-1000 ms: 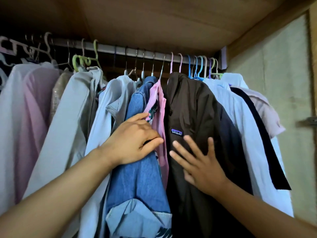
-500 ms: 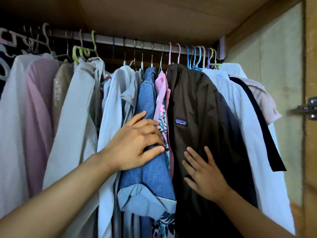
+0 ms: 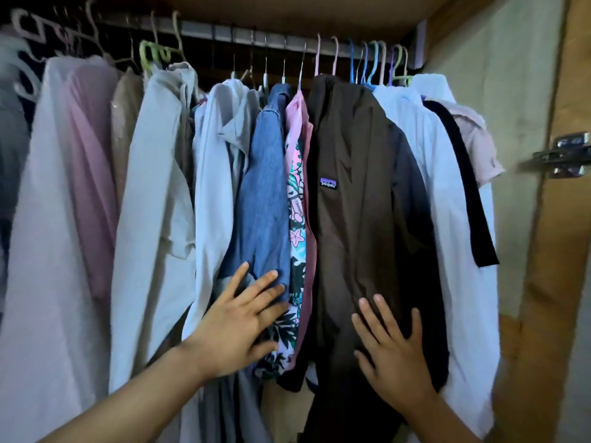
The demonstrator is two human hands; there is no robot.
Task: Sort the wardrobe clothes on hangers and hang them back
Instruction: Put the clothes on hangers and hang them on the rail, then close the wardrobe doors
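Observation:
Several garments hang on hangers from a metal rail (image 3: 224,32) inside a wooden wardrobe. My left hand (image 3: 240,324) lies flat with straight fingers on the lower part of a blue denim shirt (image 3: 265,199) and a floral pink garment (image 3: 297,225). My right hand (image 3: 393,353) presses open, fingers spread, on the lower front of a dark brown jacket (image 3: 358,203) with a small logo patch. Neither hand holds anything.
White and pink clothes (image 3: 64,187) and a pale grey shirt (image 3: 153,187) fill the left. A white garment (image 3: 447,203) with a dark strap hangs right of the jacket. The wardrobe side panel (image 3: 540,282) and a metal hinge (image 3: 566,155) are at the right.
Both hands slid down the clothes. My left hand flattened from a curled hold on the denim shirt. The view tilted down slightly.

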